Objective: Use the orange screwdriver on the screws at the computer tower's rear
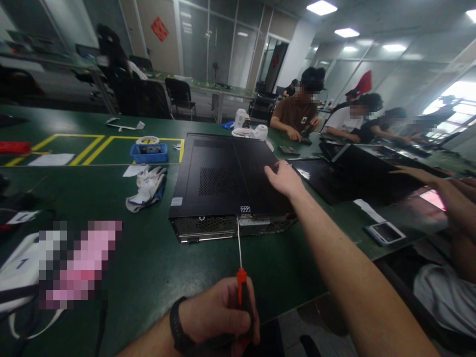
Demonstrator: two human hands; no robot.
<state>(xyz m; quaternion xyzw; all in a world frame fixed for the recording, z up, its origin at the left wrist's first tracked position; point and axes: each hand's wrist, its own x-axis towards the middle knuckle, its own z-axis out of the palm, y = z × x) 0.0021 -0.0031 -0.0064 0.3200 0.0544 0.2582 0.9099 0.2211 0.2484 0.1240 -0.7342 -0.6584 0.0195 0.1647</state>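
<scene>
A black desktop computer case (219,173) lies flat on the green table, its metal back panel facing me. My left hand (226,312), with a dark watch on the wrist, is wrapped round the red and black handle of a screwdriver (241,277). The long shaft points away from me, and its tip meets the upper edge of the back panel near the middle. What the tip touches is too small to make out. Across the right side of the case my right hand (286,179) grips it, thumb on the top cover; the other fingers are mostly hidden.
Left of the case are white work gloves (147,188) and a blue bin (148,153). A white fan-like device (247,126) stands behind it. On the right are a black panel (316,178), another opened case (372,163), a phone-like device (386,232) and a co-worker's arm (424,178).
</scene>
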